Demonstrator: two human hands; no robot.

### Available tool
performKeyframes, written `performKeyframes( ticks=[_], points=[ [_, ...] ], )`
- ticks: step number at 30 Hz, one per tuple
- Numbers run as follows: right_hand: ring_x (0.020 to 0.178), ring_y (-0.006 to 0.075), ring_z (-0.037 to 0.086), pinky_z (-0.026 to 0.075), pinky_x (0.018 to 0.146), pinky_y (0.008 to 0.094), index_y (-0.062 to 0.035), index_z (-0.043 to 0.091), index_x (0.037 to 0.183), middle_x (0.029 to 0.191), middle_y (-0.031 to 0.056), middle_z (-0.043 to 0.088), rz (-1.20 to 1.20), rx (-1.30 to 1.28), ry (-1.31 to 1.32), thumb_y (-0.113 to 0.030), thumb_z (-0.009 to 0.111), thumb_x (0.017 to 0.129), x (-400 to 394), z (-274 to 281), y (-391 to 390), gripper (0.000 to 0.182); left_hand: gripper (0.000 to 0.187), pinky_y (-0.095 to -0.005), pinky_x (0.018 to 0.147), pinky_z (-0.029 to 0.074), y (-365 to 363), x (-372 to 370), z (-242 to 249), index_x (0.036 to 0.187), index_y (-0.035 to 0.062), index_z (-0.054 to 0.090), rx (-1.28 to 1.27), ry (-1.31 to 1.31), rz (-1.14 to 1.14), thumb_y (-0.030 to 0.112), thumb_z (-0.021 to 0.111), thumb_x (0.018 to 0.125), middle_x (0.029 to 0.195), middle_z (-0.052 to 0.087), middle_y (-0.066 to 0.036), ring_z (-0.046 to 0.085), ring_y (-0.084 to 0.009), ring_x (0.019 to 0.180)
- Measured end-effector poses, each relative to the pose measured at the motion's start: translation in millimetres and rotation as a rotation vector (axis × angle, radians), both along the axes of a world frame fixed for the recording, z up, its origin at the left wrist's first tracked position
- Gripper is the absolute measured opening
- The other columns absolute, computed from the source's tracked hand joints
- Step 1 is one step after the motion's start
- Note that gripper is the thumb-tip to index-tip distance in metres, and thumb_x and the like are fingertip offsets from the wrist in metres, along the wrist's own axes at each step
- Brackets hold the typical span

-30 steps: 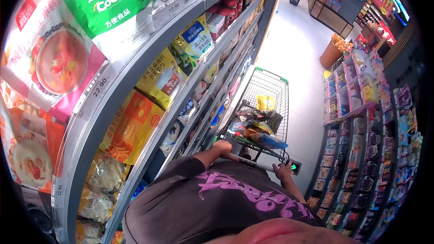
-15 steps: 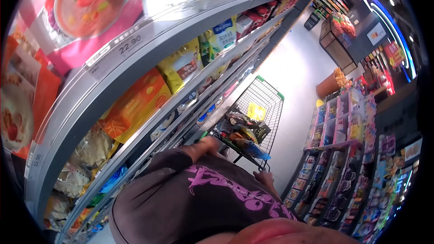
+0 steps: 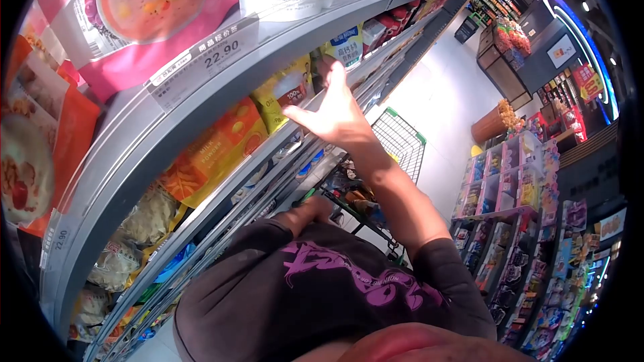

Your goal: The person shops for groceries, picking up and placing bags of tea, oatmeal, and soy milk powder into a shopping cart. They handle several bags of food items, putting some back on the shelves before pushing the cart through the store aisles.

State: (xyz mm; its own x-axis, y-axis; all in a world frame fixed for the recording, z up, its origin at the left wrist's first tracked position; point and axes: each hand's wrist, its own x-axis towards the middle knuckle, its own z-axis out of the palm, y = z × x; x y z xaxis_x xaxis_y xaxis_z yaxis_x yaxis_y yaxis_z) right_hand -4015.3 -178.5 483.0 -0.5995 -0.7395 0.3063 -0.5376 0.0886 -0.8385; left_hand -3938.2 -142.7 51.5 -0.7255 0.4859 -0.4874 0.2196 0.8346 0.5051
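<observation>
My right hand (image 3: 335, 110) is raised in front of the shelf, thumb and fingers spread, nothing in it. Its thumb and palm overlap a yellow bag (image 3: 272, 110); the fingertips come close to a white-and-blue pouch (image 3: 345, 45). An orange milk powder bag (image 3: 215, 154) lies left of these on the same shelf level. Low by my body, my left hand (image 3: 320, 209) is closed at the handle end of the shopping cart (image 3: 406, 144), its fingers partly hidden. Packaged goods in the cart (image 3: 359, 198) show partly behind my right forearm.
The grey shelf edge (image 3: 164, 104) curves across the left, with a pink pouch (image 3: 154, 40) above it. Clear-wrapped packs (image 3: 144, 218) fill the lower left. Across the pale floor (image 3: 433, 94) stand a pink display rack (image 3: 500, 177) and a brown planter (image 3: 488, 127).
My right hand has left the cart handle and come up to the shelf, opening its fingers. The left hand stays low by the cart. The view has shifted slightly.
</observation>
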Motion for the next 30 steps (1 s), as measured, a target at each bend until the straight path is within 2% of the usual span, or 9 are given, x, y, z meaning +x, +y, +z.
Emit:
performKeyframes(
  ticks=[2, 3, 7, 11, 16, 20, 26, 27, 30],
  points=[
    [0.156, 0.0394, 0.04, 0.03, 0.132, 0.0455, 0.016, 0.017, 0.162, 0.163, 0.0364, 0.04, 0.054, -0.002, -0.027, -0.018, 0.096, 0.08, -6, -10, -19, 0.119, 0.066, -0.0496, 0.089, 0.06, -1, 2, 10, 0.101, 0.0054, 0.084, -0.036, 0.0, 0.02, 0.067, 0.079, 0.077, 0.102, 0.081, -0.019, 0.078, -0.0392, 0.101],
    [0.151, 0.0364, 0.048, 0.042, 0.125, 0.043, 0.0135, 0.024, 0.16, 0.161, 0.0342, 0.045, 0.036, -0.044, 0.064, -0.012, 0.094, 0.08, -2, -1, -23, 0.11, 0.059, -0.0488, 0.09, 0.06, 0, 4, 19, 0.103, 0.0053, 0.084, -0.051, -0.003, 0.03, 0.059, 0.082, 0.078, 0.104, 0.081, -0.019, 0.078, -0.0383, 0.103],
    [0.121, 0.0289, 0.07, 0.062, 0.102, 0.0383, 0.0093, 0.052, 0.142, 0.132, 0.0225, 0.069, 0.132, -0.008, -0.091, -0.004, 0.089, 0.085, -20, 0, -32, 0.07, 0.062, -0.0495, 0.087, 0.06, -3, 3, 19, 0.099, 0.006, 0.084, -0.014, 0.001, 0.059, 0.064, 0.08, 0.077, 0.101, 0.081, -0.019, 0.078, -0.0394, 0.099],
    [0.107, 0.02, 0.074, 0.062, 0.091, 0.0337, 0.0068, 0.059, 0.134, 0.121, 0.0152, 0.073, 0.098, 0.209, -0.394, -0.002, 0.083, 0.092, -22, 27, -19, 0.049, 0.072, -0.0509, 0.086, 0.06, -4, 3, 18, 0.097, 0.0064, 0.084, -0.015, -0.007, 0.04, 0.075, 0.077, 0.077, 0.098, 0.08, -0.019, 0.078, -0.0404, 0.098],
    [0.095, 0.0316, 0.066, 0.054, 0.089, 0.0404, -0.0019, 0.075, 0.109, 0.101, 0.0137, 0.067, -0.017, -0.341, 0.207, -0.004, 0.082, 0.084, -33, -22, 0, 0.026, 0.063, -0.0495, 0.086, 0.061, 3, -13, -11, 0.109, 0.0105, 0.084, -0.126, -0.069, -0.049, 0.066, 0.079, 0.079, 0.109, 0.081, -0.015, 0.078, -0.0375, 0.103],
    [0.107, 0.0344, 0.069, 0.055, 0.095, 0.042, -0.0015, 0.075, 0.112, 0.116, 0.015, 0.07, -0.134, -0.488, 0.557, 0.0, 0.079, 0.081, -47, -38, 59, 0.031, 0.044, -0.0427, 0.082, 0.062, 2, -20, -41, 0.101, 0.0139, 0.086, -0.172, -0.075, 0.05, 0.05, 0.085, 0.075, 0.1, 0.081, -0.011, 0.079, -0.03, 0.094],
    [0.096, 0.0255, 0.076, 0.058, 0.085, 0.0384, -0.0055, 0.076, 0.112, 0.111, 0.01, 0.078, -0.675, -0.282, 0.159, -0.012, 0.088, 0.091, -85, -107, 207, 0.025, 0.045, -0.0498, 0.09, 0.062, -7, -28, 30, 0.096, 0.0119, 0.086, -0.134, -0.006, -0.028, 0.054, 0.079, 0.083, 0.104, 0.081, -0.019, 0.078, -0.0401, 0.101],
    [0.1, 0.0173, 0.076, 0.058, 0.087, 0.0331, -0.0026, 0.075, 0.113, 0.113, 0.0087, 0.08, -0.612, -0.366, -0.177, -0.011, 0.084, 0.096, -91, -109, 228, 0.021, 0.047, -0.0491, 0.09, 0.062, -6, -30, 30, 0.096, 0.0113, 0.086, -0.137, 0.011, -0.032, 0.056, 0.078, 0.084, 0.104, 0.081, -0.019, 0.078, -0.0398, 0.101],
    [0.097, 0.0131, 0.074, 0.058, 0.085, 0.0303, 0.0014, 0.072, 0.121, 0.109, 0.011, 0.08, -0.95, -0.328, -0.252, -0.012, 0.081, 0.099, -132, -204, 306, 0.027, 0.053, -0.0497, 0.094, 0.062, -1, -41, 30, 0.104, 0.0118, 0.085, -0.199, -0.065, -0.058, 0.061, 0.075, 0.087, 0.111, 0.081, -0.018, 0.077, -0.039, 0.107]
  ],
)
